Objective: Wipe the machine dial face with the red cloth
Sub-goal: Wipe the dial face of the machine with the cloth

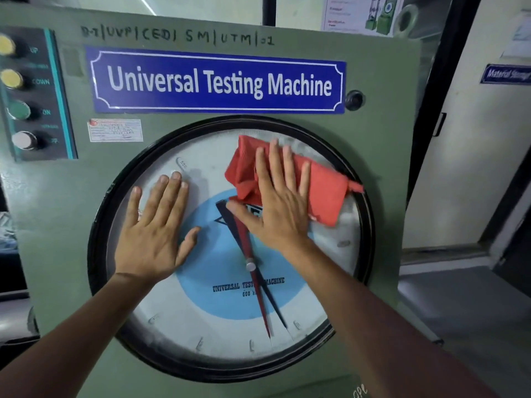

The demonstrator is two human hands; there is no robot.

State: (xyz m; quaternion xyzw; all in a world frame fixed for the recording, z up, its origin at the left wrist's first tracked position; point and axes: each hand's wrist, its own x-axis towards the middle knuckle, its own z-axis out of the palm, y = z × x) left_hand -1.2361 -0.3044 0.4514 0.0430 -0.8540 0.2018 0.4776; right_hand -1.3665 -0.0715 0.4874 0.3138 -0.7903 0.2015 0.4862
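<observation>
From the head view, the wipe looks to be in progress, not finished: the red cloth (301,179) is pressed flat on the dial face (224,320), up in the part above and to the right of the pointer hub (250,266). Hard to say how much of the glass is already clean; the lower half below the hub shows hazy smudges near the black rim (94,225), so the guess is that the bottom and the left side are left to do. The right hand (275,208) lies on top of the cloth with its palm down and fingers (274,168) spread straight out, not curled around anything, so it pins the cloth against the glass rather than gripping it. The cloth is bunched under the palm and sticks out past the fingertips toward the rim, up and right of the hub, with one corner reaching the rim itself. The left hand (156,231) is bare, flat and splayed on the glass to the left of the hub, holding nothing and apart from the cloth; it looks like it's just bracing. The red and black pointers cross at the hub between the two wrists.
</observation>
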